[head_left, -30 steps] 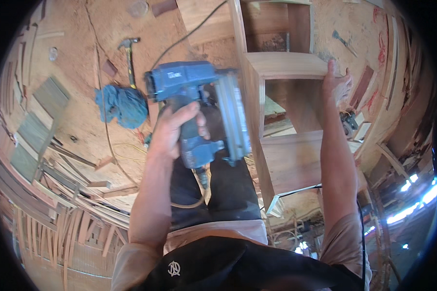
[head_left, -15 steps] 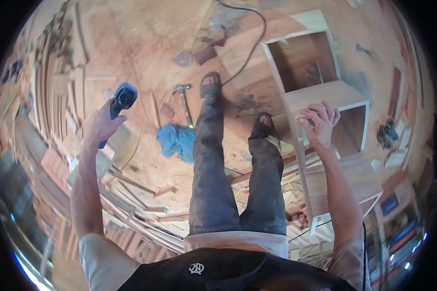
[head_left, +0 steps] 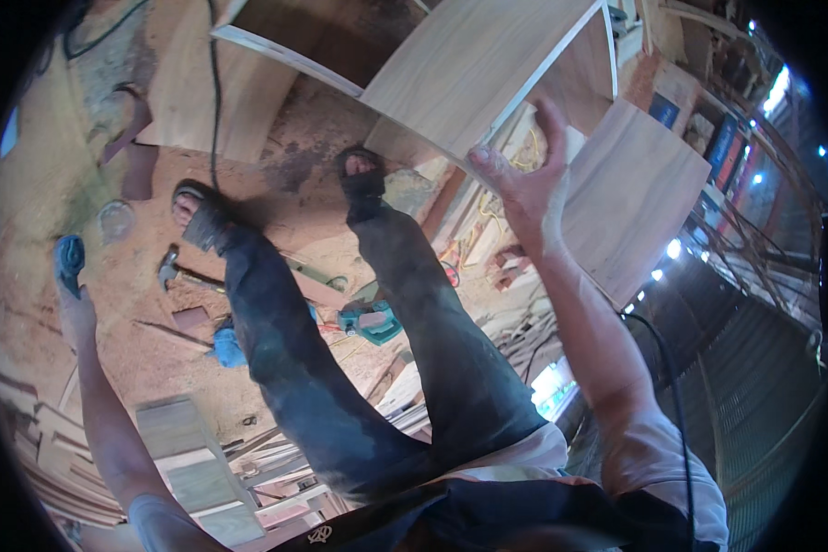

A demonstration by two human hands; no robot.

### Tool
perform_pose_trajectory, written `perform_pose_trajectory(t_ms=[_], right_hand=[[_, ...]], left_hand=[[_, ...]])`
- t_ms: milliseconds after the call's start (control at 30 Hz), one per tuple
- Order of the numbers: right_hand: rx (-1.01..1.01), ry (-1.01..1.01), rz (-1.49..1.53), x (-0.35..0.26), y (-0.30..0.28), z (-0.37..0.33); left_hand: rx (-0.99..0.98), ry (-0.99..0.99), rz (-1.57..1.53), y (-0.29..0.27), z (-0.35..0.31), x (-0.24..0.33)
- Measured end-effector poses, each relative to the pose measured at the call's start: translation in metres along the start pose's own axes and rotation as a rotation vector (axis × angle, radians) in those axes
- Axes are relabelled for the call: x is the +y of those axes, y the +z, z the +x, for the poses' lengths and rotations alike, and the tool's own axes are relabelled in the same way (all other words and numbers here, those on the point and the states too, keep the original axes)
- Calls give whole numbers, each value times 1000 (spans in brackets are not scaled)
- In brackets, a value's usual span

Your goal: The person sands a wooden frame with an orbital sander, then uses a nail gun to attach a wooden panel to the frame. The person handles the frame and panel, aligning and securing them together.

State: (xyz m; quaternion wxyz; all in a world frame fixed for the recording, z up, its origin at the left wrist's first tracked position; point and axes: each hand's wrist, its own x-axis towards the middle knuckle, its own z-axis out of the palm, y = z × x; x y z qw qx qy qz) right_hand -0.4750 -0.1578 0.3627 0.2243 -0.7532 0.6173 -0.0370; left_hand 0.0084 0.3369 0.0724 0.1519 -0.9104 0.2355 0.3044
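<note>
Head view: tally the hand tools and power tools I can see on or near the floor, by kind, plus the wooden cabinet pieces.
Blue nail gun, in the left hand: 1
Hammer on the floor: 1
Teal power tool on the floor: 1
Wooden cabinet, right hand at its edge: 1
Loose wooden panel: 1
Total: 5
</note>
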Motion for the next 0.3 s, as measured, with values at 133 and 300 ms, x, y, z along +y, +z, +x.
perform_pose_trajectory(t_ms=[133, 300], right_hand=[[-188, 348, 549, 6, 10, -19], [-165, 188, 333, 17, 9, -35]], left_hand=[[-78, -46, 103, 36, 16, 9], [-183, 29, 388, 75, 10, -25]])
